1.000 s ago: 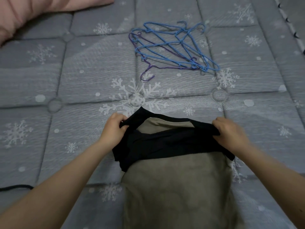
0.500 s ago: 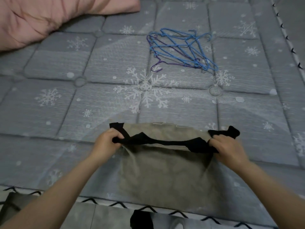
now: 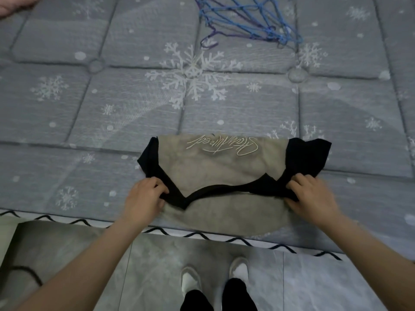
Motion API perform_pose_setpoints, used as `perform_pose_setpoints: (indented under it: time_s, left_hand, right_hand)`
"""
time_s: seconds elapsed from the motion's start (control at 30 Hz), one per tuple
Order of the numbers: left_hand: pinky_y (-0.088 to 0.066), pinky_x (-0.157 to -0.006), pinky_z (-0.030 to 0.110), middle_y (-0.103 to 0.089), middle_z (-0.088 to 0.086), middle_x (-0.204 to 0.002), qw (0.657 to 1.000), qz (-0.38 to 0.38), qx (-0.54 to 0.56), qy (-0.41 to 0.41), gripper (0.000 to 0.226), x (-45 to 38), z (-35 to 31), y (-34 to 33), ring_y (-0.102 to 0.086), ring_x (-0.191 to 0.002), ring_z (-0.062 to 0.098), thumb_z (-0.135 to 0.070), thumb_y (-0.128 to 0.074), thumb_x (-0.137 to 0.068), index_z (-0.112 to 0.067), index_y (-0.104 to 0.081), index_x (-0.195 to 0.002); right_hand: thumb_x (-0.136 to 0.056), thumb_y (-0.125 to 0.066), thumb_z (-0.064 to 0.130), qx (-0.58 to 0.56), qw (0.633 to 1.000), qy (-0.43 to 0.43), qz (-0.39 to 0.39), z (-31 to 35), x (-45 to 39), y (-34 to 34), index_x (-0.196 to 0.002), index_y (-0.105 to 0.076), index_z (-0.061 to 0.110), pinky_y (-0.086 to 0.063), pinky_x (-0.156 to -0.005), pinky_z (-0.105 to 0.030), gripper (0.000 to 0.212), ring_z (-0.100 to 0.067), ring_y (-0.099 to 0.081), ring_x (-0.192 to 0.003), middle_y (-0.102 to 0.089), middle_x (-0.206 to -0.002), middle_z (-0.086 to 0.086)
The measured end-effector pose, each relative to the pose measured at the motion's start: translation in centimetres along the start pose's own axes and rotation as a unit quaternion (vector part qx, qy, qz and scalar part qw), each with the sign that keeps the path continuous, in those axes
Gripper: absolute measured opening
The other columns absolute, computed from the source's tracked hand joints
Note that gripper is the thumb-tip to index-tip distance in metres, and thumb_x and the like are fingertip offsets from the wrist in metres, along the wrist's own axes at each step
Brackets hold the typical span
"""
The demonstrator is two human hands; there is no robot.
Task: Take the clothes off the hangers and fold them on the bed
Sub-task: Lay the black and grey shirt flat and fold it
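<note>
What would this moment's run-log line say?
left hand: grips shirt edge | right hand: grips shirt edge | shirt: on bed, partly folded | hangers: empty

Olive shirt point(image 3: 215, 167) with black trim is gripped at both near corners on the snowflake-patterned bed point(image 3: 112, 113).
The black edge is pinched by the left hand point(image 3: 143, 200) and right hand point(image 3: 312, 198); blue and purple hangers point(image 3: 247, 21) are piled at the far side.

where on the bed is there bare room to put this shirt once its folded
Bare mattress lies left of the shirt, bordered by the bed edge and a pink item at the far left corner. A bare band also runs between shirt and hangers. Right of the shirt is free too. It is crowded by the hangers and where the left hand and right hand grip.
</note>
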State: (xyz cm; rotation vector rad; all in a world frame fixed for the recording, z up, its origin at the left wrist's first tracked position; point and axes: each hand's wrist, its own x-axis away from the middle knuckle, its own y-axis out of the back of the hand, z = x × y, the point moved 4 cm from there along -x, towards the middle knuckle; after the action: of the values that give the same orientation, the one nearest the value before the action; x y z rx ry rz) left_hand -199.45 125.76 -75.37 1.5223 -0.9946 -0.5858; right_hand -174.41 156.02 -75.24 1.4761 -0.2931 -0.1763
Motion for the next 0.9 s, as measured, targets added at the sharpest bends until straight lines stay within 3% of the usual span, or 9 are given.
perform_pose_setpoints:
  time_s: [0.17,0.33,0.4,0.47,0.53,0.6,0.7,0.77,0.9]
  left_hand:
    - [-0.050,-0.066,0.033,-0.066,0.003,-0.090,0.998,-0.015,0.002,-0.056,0.046,0.3,-1.6,-0.2,-0.064,-0.076,0.025,-0.013,-0.090,-0.046,-0.014,-0.072,-0.088]
    - [-0.045,-0.057,0.030,-0.064,-0.002,-0.076,0.995,-0.033,0.007,-0.092,0.029,0.3,-1.9,-0.7,-0.060,-0.062,0.021,-0.007,-0.089,-0.055,-0.017,-0.073,-0.077]
    - [-0.043,-0.059,0.029,-0.064,-0.003,-0.076,0.995,-0.039,-0.001,-0.092,0.029,0.3,-1.8,-0.5,-0.060,-0.062,0.020,-0.007,-0.088,-0.056,-0.017,-0.072,-0.078]
    - [-0.044,-0.060,0.027,-0.064,-0.002,-0.076,0.994,-0.040,-0.003,-0.100,0.028,0.7,-1.5,-0.3,-0.060,-0.063,0.019,-0.006,-0.086,-0.057,-0.016,-0.071,-0.079]
    - [-0.043,-0.060,0.026,-0.063,-0.002,-0.076,0.991,-0.036,-0.010,-0.126,0.022,1.3,-1.3,-0.1,-0.059,-0.063,0.018,-0.007,-0.082,-0.061,-0.015,-0.070,-0.078]
    - [-0.034,-0.063,0.023,-0.061,-0.003,-0.074,0.987,-0.023,-0.026,-0.156,0.007,2.1,-0.9,0.1,-0.054,-0.063,0.015,-0.016,-0.068,-0.070,-0.017,-0.071,-0.076]
    - [-0.025,-0.061,0.024,-0.058,-0.006,-0.071,0.986,0.009,-0.034,-0.161,0.020,3.0,-0.4,0.0,-0.045,-0.063,0.011,-0.025,-0.051,-0.074,-0.021,-0.070,-0.073]
    - [-0.024,-0.060,0.024,-0.056,-0.007,-0.067,0.983,0.035,-0.050,-0.176,0.005,3.4,-0.5,-0.1,-0.042,-0.062,0.010,-0.021,-0.066,-0.066,-0.024,-0.069,-0.070]
    - [-0.027,-0.056,0.019,-0.053,-0.011,-0.060,0.972,0.131,-0.066,-0.181,0.030,3.9,-1.0,-1.1,-0.052,-0.054,0.010,-0.019,-0.089,-0.042,-0.030,-0.069,-0.061]
  right_hand:
    - [-0.053,-0.089,0.033,-0.061,0.998,-0.016,0.001,2.0,-0.1,0.2,-0.118,-0.059,0.008,-0.050,-0.069,-0.036,0.076,-0.028,-0.064,-0.080,-0.065,-0.095,-0.006]
    - [-0.072,-0.076,0.016,-0.183,0.975,-0.095,0.079,3.3,-0.3,-0.3,-0.139,-0.042,0.013,-0.045,-0.084,-0.036,0.075,-0.025,-0.059,-0.094,-0.063,-0.102,-0.002]
    - [-0.068,-0.074,0.008,-0.208,0.970,-0.095,0.086,3.4,0.0,-0.3,-0.131,-0.051,0.014,-0.049,-0.077,-0.035,0.068,-0.024,-0.060,-0.089,-0.062,-0.096,-0.001]
    - [-0.051,-0.078,0.000,-0.199,0.978,-0.023,0.053,4.0,0.6,0.0,-0.099,-0.068,0.014,-0.048,-0.061,-0.030,0.051,-0.024,-0.062,-0.072,-0.063,-0.080,0.000]
    - [-0.040,-0.077,-0.002,-0.172,0.984,0.027,0.047,4.7,1.6,0.2,-0.073,-0.064,0.016,-0.039,-0.049,-0.020,0.040,-0.019,-0.058,-0.058,-0.060,-0.068,0.003]
    - [-0.038,-0.074,0.000,-0.164,0.983,0.042,0.071,5.2,2.5,0.4,-0.067,-0.059,0.017,-0.030,-0.045,-0.014,0.037,-0.016,-0.054,-0.055,-0.057,-0.065,0.005]
    - [-0.037,-0.072,0.004,-0.161,0.980,0.059,0.102,6.0,3.2,-0.2,-0.066,-0.057,0.020,-0.013,-0.052,-0.002,0.036,-0.013,-0.053,-0.053,-0.056,-0.064,0.009]
    - [-0.035,-0.073,0.006,-0.165,0.977,0.062,0.120,6.4,3.6,-1.0,-0.064,-0.057,0.022,-0.011,-0.050,-0.002,0.036,-0.010,-0.052,-0.052,-0.055,-0.063,0.011]
    - [-0.038,-0.066,0.015,-0.180,0.971,0.063,0.147,7.2,4.7,-2.4,-0.060,-0.053,0.025,-0.011,-0.042,-0.005,0.027,-0.007,-0.051,-0.048,-0.053,-0.059,0.014]
